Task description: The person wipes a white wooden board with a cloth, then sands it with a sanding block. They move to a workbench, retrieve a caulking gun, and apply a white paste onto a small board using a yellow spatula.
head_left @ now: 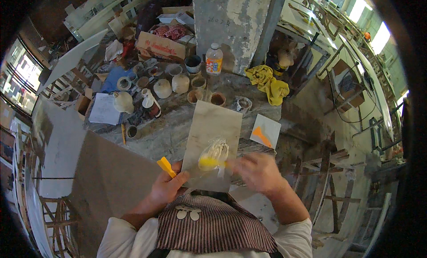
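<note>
My left hand (169,185) is closed on the lower left edge of a flat grey-beige board (209,120), with a yellow-orange plastic scraper (166,166) also held in it, its blade pointing up. On the board lies a smeared patch of cream-coloured paste (216,148). Over this patch my right hand (256,171) grips a yellow scraper (211,162), blurred by motion, its blade against the paste. To the right of the board, an orange scraper (261,136) rests on a small white tile (270,126).
Behind the board, the stone-patterned table (173,120) carries several jars and pots, a clear bottle (214,60) with an orange label, papers (104,109) and a cardboard box (160,48). A yellow cloth (269,84) hangs by the pillar (231,22). Wooden racks (329,187) stand at right.
</note>
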{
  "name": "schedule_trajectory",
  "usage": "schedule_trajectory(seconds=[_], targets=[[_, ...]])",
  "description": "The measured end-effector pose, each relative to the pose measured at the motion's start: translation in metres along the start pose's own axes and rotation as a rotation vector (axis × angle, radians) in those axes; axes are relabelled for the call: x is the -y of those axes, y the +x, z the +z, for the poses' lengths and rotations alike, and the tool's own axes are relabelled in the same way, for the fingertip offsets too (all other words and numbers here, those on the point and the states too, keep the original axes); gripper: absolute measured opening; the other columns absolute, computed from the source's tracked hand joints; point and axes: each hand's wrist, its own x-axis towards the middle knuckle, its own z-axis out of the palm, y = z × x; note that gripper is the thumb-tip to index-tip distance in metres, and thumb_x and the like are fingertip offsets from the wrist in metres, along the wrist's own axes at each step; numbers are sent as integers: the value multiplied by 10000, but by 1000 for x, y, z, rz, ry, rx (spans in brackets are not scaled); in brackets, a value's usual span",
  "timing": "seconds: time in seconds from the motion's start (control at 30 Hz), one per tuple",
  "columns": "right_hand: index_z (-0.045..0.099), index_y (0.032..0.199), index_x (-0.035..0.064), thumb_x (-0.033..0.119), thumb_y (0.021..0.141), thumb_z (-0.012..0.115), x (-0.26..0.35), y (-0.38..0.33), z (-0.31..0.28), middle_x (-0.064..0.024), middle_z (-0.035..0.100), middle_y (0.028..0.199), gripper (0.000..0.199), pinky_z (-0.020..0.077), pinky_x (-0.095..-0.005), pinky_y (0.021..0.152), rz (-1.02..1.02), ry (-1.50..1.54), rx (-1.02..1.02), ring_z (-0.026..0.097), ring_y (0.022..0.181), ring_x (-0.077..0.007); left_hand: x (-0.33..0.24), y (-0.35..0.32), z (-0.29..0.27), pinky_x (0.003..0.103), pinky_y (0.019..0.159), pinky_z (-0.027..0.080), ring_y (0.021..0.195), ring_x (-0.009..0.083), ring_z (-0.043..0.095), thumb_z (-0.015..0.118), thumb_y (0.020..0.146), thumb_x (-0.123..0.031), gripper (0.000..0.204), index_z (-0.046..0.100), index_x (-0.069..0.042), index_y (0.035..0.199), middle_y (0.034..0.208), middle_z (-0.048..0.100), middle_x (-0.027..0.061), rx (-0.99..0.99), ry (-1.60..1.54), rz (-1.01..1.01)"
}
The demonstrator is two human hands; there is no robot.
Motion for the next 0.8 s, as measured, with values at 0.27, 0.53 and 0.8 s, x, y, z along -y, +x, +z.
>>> schedule_trajectory(seconds=[0.27,0.53,0.8], targets=[[696,1013,112,122,759,660,15,-4,-12,-60,673,786,257,524,-375,565,-10,94,26,642,679,-260,11,-10,6,310,853,494,1038,154,577,505,979,-109,354,495,25,1307,1159,607,75,-3,-55,-9],[669,1075,116,132,742,678,20,-24,-16,-56,664,801,333,528,-368,607,-53,154,157,644,711,-259,-2,-32,32,295,861,486,1051,159,574,506,950,-107,400,482,21,1329,1164,608,77,-138,116,-4],[683,1050,132,155,822,647,20,-39,-19,-62,671,828,232,528,-372,595,-75,156,148,629,715,-251,12,-41,25,307,880,480,1059,163,579,512,942,-115,418,479,10,1339,1180,609,90,-167,128,-87]])
